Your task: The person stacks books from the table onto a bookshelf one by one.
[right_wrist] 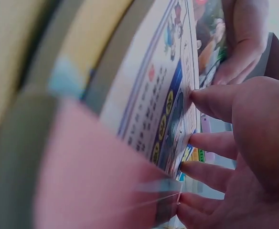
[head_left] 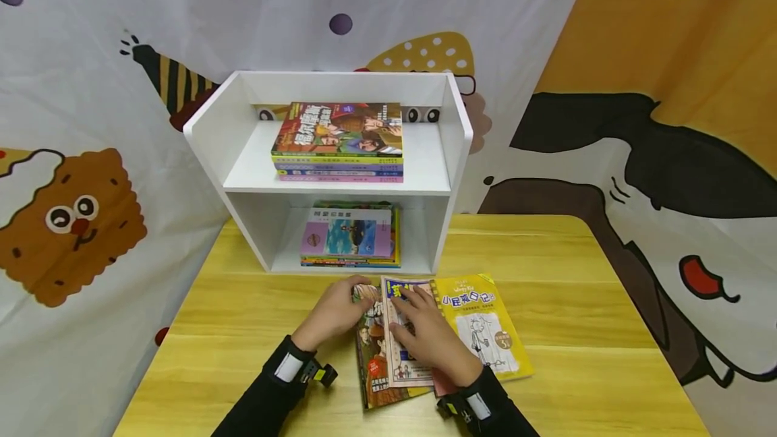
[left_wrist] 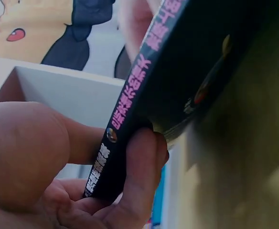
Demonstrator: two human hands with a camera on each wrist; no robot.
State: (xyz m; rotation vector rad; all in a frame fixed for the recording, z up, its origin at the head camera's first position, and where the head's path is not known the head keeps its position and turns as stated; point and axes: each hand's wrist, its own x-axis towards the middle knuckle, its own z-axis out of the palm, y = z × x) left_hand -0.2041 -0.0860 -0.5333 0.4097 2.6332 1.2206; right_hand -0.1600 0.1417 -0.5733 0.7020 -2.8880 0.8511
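My left hand grips the upper left edge of a dark-covered paperback book. In the left wrist view, thumb and fingers pinch its black spine, printed with pink and white characters. Overlapping that book lies a narrower, pale-bordered comic book. My right hand rests on it, spread fingertips touching the cover in the right wrist view. To the right, a yellow book with a line-drawn figure lies partly under my right hand and wrist. A pink corner shows close below the right palm.
A white two-tier shelf stands at the back of the wooden table. Several books are stacked flat on its upper level, and another stack lies on the lower. A printed cartoon curtain hangs behind.
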